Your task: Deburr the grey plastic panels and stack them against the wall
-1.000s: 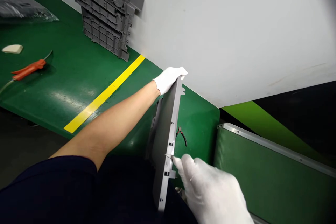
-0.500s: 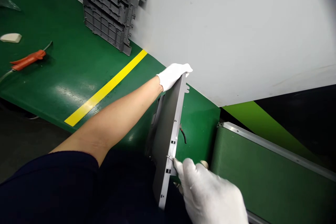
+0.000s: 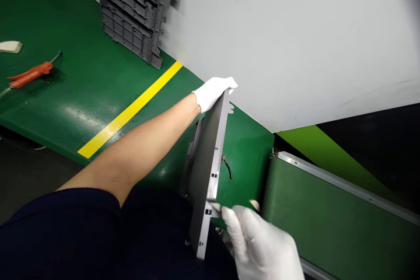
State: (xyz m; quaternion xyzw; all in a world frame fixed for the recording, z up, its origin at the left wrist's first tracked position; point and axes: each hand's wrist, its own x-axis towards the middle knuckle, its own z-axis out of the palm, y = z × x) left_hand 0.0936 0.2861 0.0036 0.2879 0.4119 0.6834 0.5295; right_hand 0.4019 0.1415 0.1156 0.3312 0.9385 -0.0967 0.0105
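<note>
At the lower right of the frame, our gloved right hand is closed around a thin pointed tool, whose tip is at the long edge of one grey panel; whether it touches, we cannot tell. The panel stands tilted on edge in the lower centre, four dark openings along its pale rim. Our gloved left hand grips its top end, fingers bent over the corner. Right of the panel, a band of green bench gives us room as far as the bench's edge, with one green belt beyond. On that band lie one pair of pliers and, near the belt, one pale piece, partly hidden. Left of our forearm the bench runs wider, crossed by one yellow strip. At the left of the frame we see one orange air gun and, past it, one pale block. Upper left, one ribbed grey moulding stands against the white wall, which borders the bench's back edge.
</note>
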